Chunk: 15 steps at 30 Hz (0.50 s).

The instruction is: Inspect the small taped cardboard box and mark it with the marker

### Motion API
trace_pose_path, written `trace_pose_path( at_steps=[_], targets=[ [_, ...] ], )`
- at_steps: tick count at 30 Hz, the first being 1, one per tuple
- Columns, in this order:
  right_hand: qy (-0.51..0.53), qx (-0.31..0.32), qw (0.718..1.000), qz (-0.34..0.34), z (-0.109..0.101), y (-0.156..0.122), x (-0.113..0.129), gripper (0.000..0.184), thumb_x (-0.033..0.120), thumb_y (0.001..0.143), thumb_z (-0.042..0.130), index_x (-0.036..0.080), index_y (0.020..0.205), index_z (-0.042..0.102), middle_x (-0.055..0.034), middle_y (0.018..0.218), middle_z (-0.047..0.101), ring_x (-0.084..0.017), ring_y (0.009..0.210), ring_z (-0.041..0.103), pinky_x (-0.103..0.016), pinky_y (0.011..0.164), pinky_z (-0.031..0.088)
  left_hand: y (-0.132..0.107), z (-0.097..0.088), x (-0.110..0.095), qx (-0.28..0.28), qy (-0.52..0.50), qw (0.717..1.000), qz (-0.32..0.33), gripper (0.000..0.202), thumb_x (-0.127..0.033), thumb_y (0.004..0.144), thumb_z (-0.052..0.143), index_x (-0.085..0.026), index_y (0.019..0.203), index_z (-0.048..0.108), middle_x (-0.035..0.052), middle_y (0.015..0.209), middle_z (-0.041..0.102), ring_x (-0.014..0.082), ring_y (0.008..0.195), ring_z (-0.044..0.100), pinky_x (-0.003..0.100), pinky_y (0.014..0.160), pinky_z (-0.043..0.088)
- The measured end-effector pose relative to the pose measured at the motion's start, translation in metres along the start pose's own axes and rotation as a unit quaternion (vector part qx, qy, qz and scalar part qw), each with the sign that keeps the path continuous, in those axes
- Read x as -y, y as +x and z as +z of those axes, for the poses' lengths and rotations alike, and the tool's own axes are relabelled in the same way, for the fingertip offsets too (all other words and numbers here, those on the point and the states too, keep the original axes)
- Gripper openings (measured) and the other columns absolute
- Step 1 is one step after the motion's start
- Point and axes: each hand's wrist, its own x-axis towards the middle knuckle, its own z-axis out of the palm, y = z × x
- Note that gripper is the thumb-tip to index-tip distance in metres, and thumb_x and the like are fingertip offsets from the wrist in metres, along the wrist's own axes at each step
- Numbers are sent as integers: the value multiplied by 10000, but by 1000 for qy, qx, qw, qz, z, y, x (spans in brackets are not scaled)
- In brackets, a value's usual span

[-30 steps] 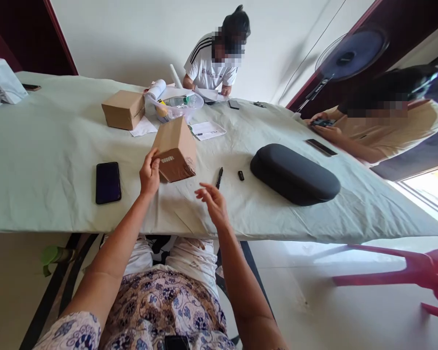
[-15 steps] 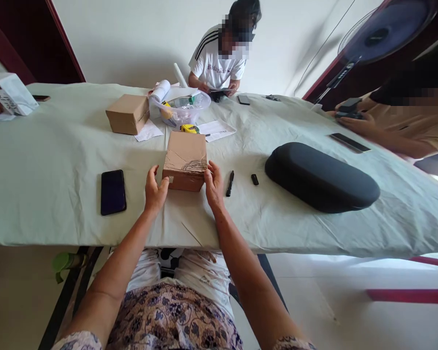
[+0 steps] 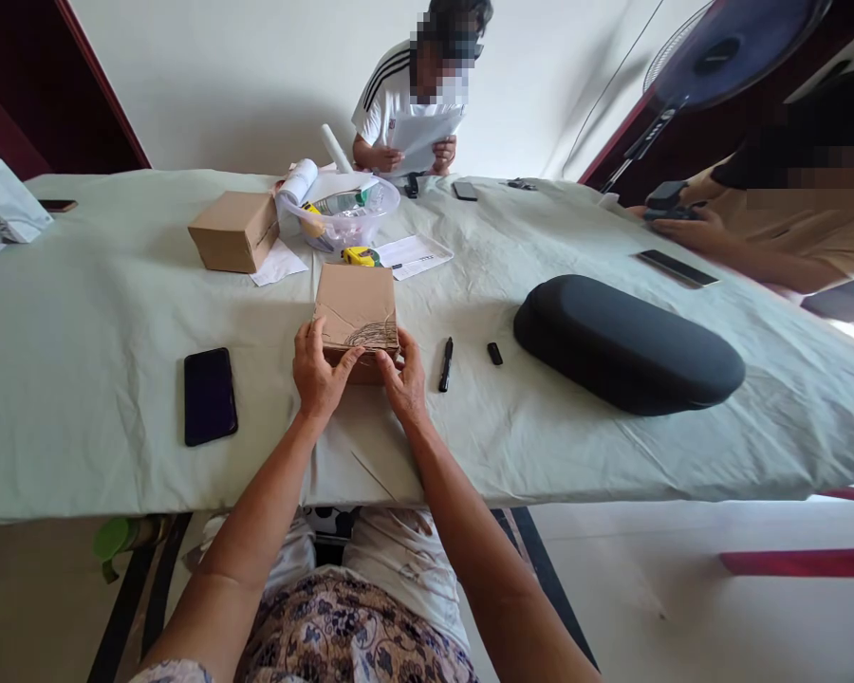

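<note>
A small cardboard box (image 3: 357, 299) sits on the cloth-covered table in front of me, with dark scribbled lines on its top near the front edge. My left hand (image 3: 319, 376) grips its left front corner, fingers along the side and thumb on the front edge. On the opposite corner, my right hand (image 3: 404, 378) holds it the same way, the thumbs close together. Right of the box lies a black marker (image 3: 446, 365), uncapped, and beyond it a small black cap (image 3: 494, 354). A dark phone (image 3: 211, 396) lies to the left.
A large black case (image 3: 626, 343) rests at right. Behind the box are a yellow tape measure (image 3: 360, 256), paper (image 3: 423, 254), another cardboard box (image 3: 233, 232) and a plastic basin (image 3: 380, 211) of items. One person (image 3: 391, 104) sits opposite; another person (image 3: 804, 218) is at right.
My hands have closed in on the box's front corners, and both thumbs have moved inward along its front edge. The person opposite has raised a sheet of paper.
</note>
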Motion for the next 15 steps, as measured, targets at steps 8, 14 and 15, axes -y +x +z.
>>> trace_pose_path(
  at_steps=[8, 14, 15],
  targets=[
    [8, -22, 1000, 20, -1, 2, 3, 568, 642, 899, 550, 245, 1305, 564, -129, 1313, 637, -261, 1147, 616, -375, 861, 539, -3, -9, 2, 18, -44, 999, -16, 479, -594, 937, 541, -214, 1209, 643, 171, 1316, 596, 293, 1324, 530, 425, 1117, 420],
    [25, 14, 1000, -4, -8, 0, 4, 596, 676, 925, 489, 248, 1329, 580, -140, 1365, 619, -288, 1210, 602, -437, 943, 537, -1, -14, 1, -4, -56, 998, -22, 445, -586, 960, 503, -226, 1158, 673, 144, 1275, 627, 267, 1291, 551, 414, 1125, 412],
    [29, 23, 999, -5, -9, 0, 4, 596, 680, 927, 485, 253, 1330, 582, -138, 1367, 622, -287, 1205, 608, -438, 940, 541, 0, -16, 1, -10, -61, 998, -24, 433, -582, 962, 503, -229, 1146, 674, 136, 1255, 639, 260, 1267, 565, 412, 1118, 418]
  ],
)
